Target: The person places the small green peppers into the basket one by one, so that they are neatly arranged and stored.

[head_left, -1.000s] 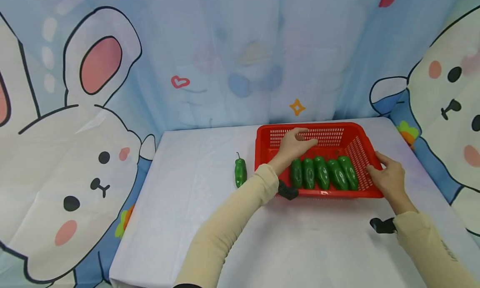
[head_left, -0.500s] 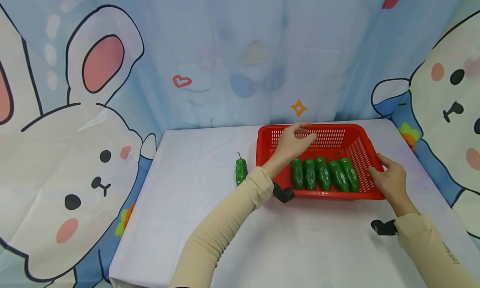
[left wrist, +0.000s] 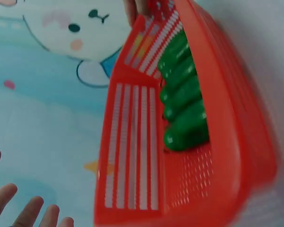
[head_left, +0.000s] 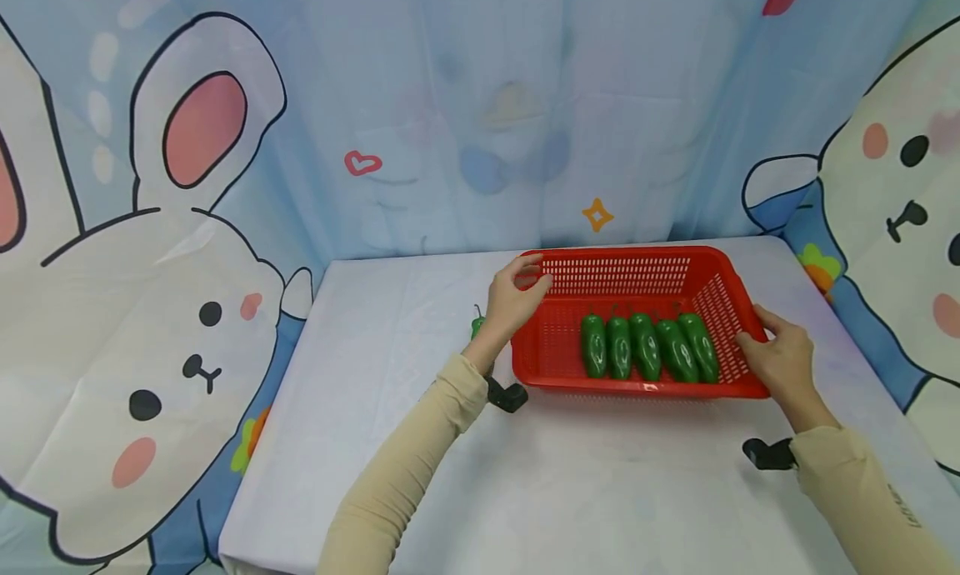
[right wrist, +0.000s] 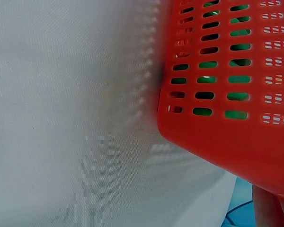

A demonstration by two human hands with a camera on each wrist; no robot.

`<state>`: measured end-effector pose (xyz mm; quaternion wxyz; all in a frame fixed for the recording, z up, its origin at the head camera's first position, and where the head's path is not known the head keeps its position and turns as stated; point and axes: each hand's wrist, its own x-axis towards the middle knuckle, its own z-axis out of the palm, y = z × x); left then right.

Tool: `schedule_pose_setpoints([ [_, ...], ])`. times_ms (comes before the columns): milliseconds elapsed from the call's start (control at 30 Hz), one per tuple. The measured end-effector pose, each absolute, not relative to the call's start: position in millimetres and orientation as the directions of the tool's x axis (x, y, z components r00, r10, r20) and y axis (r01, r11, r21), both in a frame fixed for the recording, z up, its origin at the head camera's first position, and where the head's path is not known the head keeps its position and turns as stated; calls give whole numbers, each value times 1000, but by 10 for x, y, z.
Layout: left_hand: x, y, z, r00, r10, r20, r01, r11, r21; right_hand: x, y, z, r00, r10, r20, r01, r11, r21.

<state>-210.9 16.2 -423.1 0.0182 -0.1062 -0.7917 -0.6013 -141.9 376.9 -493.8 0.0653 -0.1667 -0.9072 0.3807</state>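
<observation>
A red slotted plastic basket (head_left: 555, 342) sits toward the back right of the table. Several green chili peppers (head_left: 645, 346) lie side by side in its right half; the left wrist view shows the same row of peppers (left wrist: 184, 127). My right hand (head_left: 780, 358) grips the basket's right rim, thumb over the edge. At the left end of the basket my left hand (head_left: 516, 302) hovers with fingers apart, nothing between them; its fingertips (left wrist: 31, 210) look spread in the left wrist view. Another green chili pepper (head_left: 477, 323) lies left of the basket, mostly hidden behind my left hand and wrist.
A white cloth covers the table (head_left: 375, 375). Behind it hangs a blue curtain (head_left: 465, 100) printed with cartoon rabbits. Black wrist-worn camera mounts (head_left: 767, 454) stick out below both hands.
My left hand has moved left from above the basket's interior to its left end, now covering much of the loose chili pepper. My right hand stays on the rim.
</observation>
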Motion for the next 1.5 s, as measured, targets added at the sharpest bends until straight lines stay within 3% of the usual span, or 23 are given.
schedule_pose_setpoints([
  [300,-2175,-518,-4568,-993,-22,118,108,262,959,-1406,3787,-4940,-939,342,25,226,671,-706],
  [500,-2182,-732,-4792,-993,-102,60,31,265,964,-1398,3783,-4946,-939,344,14,234,666,-708],
  [867,-2187,-658,-5147,-976,-199,-90,-141,260,955,-1394,3755,-4994,-936,353,16,237,661,-712],
  [1267,-2145,-540,-5370,-971,-169,-169,-219,345,913,-1400,3774,-4969,-936,351,31,225,663,-714],
  [1500,-2130,-499,-5404,-975,-171,-144,-201,385,901,-1414,3784,-4974,-937,348,33,223,666,-712],
])
